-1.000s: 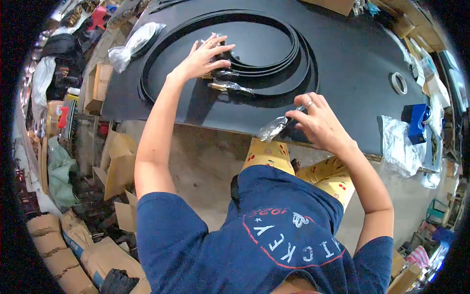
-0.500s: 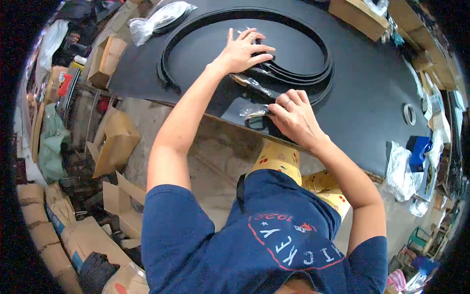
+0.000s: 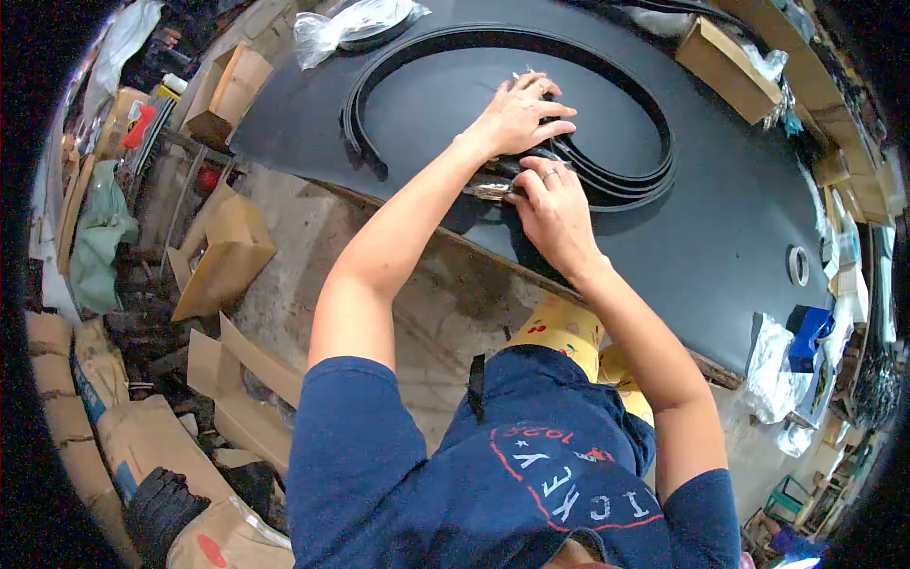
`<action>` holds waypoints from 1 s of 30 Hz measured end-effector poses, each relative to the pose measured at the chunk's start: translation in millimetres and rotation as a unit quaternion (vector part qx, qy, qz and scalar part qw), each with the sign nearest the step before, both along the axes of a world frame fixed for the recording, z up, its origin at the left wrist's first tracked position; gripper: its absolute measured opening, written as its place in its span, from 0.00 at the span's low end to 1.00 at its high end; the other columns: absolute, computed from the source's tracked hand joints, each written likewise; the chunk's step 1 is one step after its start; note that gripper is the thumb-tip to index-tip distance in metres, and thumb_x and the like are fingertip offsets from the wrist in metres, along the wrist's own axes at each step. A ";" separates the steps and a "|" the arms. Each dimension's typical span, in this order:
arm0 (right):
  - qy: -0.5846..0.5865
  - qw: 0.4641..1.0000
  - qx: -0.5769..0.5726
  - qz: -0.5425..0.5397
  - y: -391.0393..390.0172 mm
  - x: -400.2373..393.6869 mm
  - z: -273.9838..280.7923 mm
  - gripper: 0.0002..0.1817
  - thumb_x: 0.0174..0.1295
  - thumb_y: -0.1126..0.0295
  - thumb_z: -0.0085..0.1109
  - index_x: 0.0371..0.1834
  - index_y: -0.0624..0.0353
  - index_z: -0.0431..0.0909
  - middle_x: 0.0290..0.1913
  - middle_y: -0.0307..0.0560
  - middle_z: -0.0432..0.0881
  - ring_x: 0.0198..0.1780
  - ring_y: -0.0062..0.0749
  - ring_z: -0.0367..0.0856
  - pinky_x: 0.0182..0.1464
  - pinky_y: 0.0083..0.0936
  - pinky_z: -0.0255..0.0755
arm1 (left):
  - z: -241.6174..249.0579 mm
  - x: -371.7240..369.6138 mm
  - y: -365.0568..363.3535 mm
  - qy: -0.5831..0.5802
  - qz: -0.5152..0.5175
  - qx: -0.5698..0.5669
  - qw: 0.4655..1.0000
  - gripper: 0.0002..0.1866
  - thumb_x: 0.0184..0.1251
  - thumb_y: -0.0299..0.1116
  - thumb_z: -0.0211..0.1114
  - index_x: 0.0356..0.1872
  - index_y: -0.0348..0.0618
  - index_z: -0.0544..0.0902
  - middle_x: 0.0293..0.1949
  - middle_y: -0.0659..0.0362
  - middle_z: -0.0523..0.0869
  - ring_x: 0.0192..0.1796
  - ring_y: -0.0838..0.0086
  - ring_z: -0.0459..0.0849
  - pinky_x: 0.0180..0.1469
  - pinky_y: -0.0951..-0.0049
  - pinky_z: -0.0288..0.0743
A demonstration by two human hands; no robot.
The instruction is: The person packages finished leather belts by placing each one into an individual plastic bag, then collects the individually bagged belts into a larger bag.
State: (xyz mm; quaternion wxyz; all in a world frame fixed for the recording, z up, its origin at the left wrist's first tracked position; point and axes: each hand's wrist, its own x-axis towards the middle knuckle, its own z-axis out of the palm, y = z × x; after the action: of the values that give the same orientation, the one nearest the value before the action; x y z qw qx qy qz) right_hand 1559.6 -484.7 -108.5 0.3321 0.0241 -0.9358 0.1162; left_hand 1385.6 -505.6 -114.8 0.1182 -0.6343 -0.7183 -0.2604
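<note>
The belts lie on the table. A plastic bag sits behind them to the left; a carton sits to their right, at the far side. A tape roll lies near the table's right edge, behind a small box.

Belts: black, flat, several together | state: wound in one wide loop, layers close together at the right side | pose: standing on their edges | place: on the dark table | end: shiny buckle in clear plastic, at the fingertips of the right hand
</note>
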 end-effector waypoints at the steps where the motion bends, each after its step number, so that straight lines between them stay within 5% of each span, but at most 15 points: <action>1: 0.000 1.000 0.000 0.002 -4.4 -3.0 0.0 0.12 0.50 0.71 0.62 0.37 0.60 0.72 0.43 0.48 0.76 0.46 0.41 0.74 0.49 0.35 0.67 | -1.4 -0.2 -0.2 0.000 0.005 0.005 1.000 0.15 0.63 0.50 0.58 0.47 0.62 0.84 0.55 0.56 0.76 0.65 0.55 0.65 0.65 0.53 0.59; 7: -0.040 0.995 -0.085 -0.044 -14.9 -6.3 1.4 0.13 0.48 0.75 0.64 0.36 0.60 0.72 0.42 0.50 0.75 0.44 0.44 0.74 0.48 0.34 0.68 | -4.8 -4.3 -2.6 0.009 -0.017 0.034 0.999 0.14 0.64 0.49 0.58 0.44 0.61 0.85 0.54 0.55 0.77 0.63 0.54 0.68 0.63 0.56 0.62; 12: -0.031 0.996 -0.087 -0.014 -6.1 -4.5 -8.6 0.22 0.49 0.74 0.64 0.49 0.60 0.72 0.43 0.50 0.77 0.45 0.44 0.74 0.48 0.34 0.68 | 3.5 -5.9 -0.9 -0.016 -0.019 -0.008 1.000 0.14 0.65 0.49 0.57 0.45 0.62 0.85 0.53 0.59 0.77 0.62 0.61 0.66 0.65 0.46 0.52; 15: -0.033 0.998 -0.056 -0.022 2.6 -2.8 -5.0 0.21 0.48 0.75 0.64 0.48 0.60 0.72 0.41 0.49 0.77 0.44 0.43 0.74 0.48 0.34 0.66 | 11.3 -12.9 0.5 -0.033 -0.041 -0.048 0.997 0.16 0.66 0.51 0.55 0.46 0.62 0.85 0.53 0.60 0.76 0.63 0.65 0.65 0.65 0.40 0.48; 20: -0.014 0.997 -0.077 -0.022 1.8 -3.9 -5.5 0.18 0.48 0.73 0.62 0.44 0.57 0.74 0.40 0.47 0.76 0.44 0.42 0.72 0.46 0.35 0.65 | 24.4 -51.0 12.9 -0.113 -0.002 -0.067 0.991 0.23 0.72 0.56 0.40 0.57 0.66 0.78 0.67 0.64 0.66 0.73 0.64 0.52 0.68 0.36 0.29; 24: 0.015 0.996 -0.045 -0.081 0.0 -6.8 4.2 0.20 0.42 0.73 0.67 0.42 0.56 0.75 0.52 0.47 0.71 0.54 0.45 0.67 0.55 0.41 0.60 | 13.0 -67.3 19.9 -0.163 -0.043 -0.149 0.974 0.24 0.72 0.56 0.38 0.58 0.65 0.77 0.71 0.65 0.61 0.76 0.61 0.39 0.68 0.36 0.27; 27: 0.012 0.995 -0.059 -0.084 4.9 -9.2 2.9 0.21 0.39 0.73 0.69 0.41 0.55 0.76 0.58 0.50 0.67 0.61 0.49 0.62 0.60 0.45 0.54 | 8.9 -64.0 24.7 -0.160 -0.071 -0.155 0.972 0.22 0.73 0.52 0.42 0.55 0.59 0.79 0.61 0.59 0.73 0.69 0.66 0.60 0.68 0.41 0.41; 28: 0.017 0.994 -0.059 -0.090 5.9 -12.2 2.4 0.22 0.39 0.73 0.69 0.41 0.55 0.76 0.58 0.50 0.68 0.61 0.49 0.63 0.60 0.45 0.55 | 4.6 -65.2 24.6 -0.163 -0.070 -0.158 0.971 0.22 0.73 0.52 0.42 0.55 0.59 0.79 0.61 0.59 0.73 0.69 0.66 0.60 0.68 0.41 0.41; 30: 0.022 0.994 -0.057 -0.093 7.6 -16.9 5.4 0.23 0.40 0.73 0.69 0.43 0.56 0.75 0.58 0.51 0.68 0.59 0.49 0.64 0.60 0.45 0.55 | 4.1 -70.1 23.0 -0.121 -0.111 -0.135 0.977 0.20 0.73 0.49 0.46 0.53 0.54 0.81 0.52 0.57 0.78 0.59 0.67 0.71 0.65 0.55 0.56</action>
State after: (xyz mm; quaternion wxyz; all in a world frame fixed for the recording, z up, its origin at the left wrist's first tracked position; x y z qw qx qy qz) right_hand 1542.7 -477.0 -103.1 0.3630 -0.0798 -0.9181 0.1377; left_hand 1315.6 -482.6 -110.7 -0.0859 -0.6839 -0.6808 -0.2479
